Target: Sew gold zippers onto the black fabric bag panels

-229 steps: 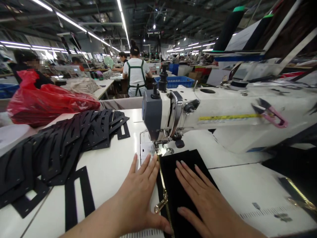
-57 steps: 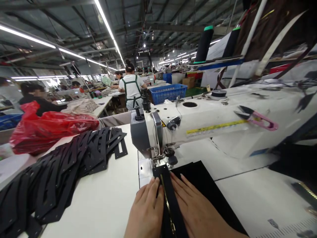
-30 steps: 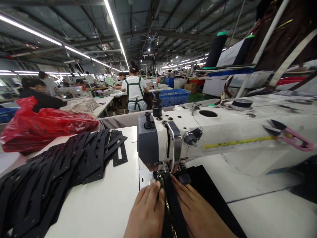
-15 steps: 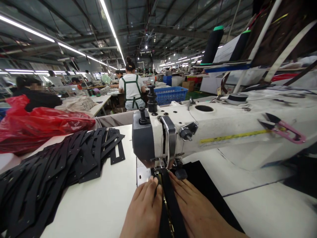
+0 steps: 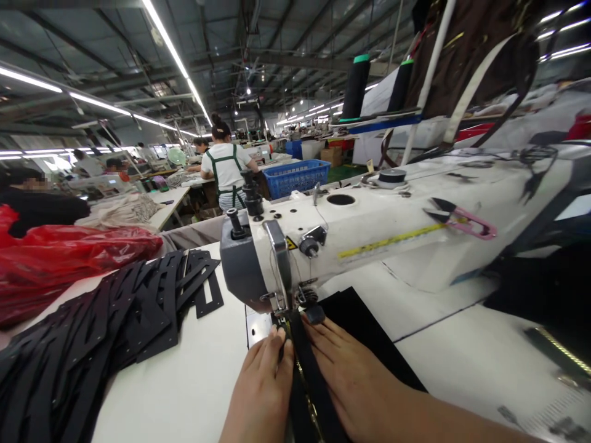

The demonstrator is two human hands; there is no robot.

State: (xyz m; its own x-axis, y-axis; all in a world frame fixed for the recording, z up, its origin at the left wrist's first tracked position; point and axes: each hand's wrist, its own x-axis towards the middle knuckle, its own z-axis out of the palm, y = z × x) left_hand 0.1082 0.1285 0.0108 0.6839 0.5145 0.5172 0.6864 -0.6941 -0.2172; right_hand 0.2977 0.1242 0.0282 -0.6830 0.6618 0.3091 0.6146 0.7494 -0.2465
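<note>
A black zipper strip [image 5: 301, 375] with gold teeth runs lengthwise under the presser foot of a white sewing machine [image 5: 369, 227]. My left hand [image 5: 261, 387] lies along its left side, fingers stretched forward with the tips close to the foot. On the right, my right hand [image 5: 346, 369] rests flat on the black material, fingers extended toward the needle area. A larger black panel [image 5: 355, 314] shows beyond the right hand on the machine bed. Neither hand is wrapped around anything. The needle point is hidden behind the presser parts.
Black cut frames [image 5: 138, 307] lie overlapped on the left of the white table [image 5: 184, 381], beside a red plastic bag [image 5: 87, 252]. Pink-handled snips [image 5: 466, 221] rest on the machine arm. Thread cones [image 5: 356, 89] stand behind. A co-worker [image 5: 226, 163] and a blue basket [image 5: 298, 177] are farther back.
The view has turned right, so the machine and hands appear farther left, and another gold zipper shows at the right edge. Both hands stay flat beside the zipper strip.
</note>
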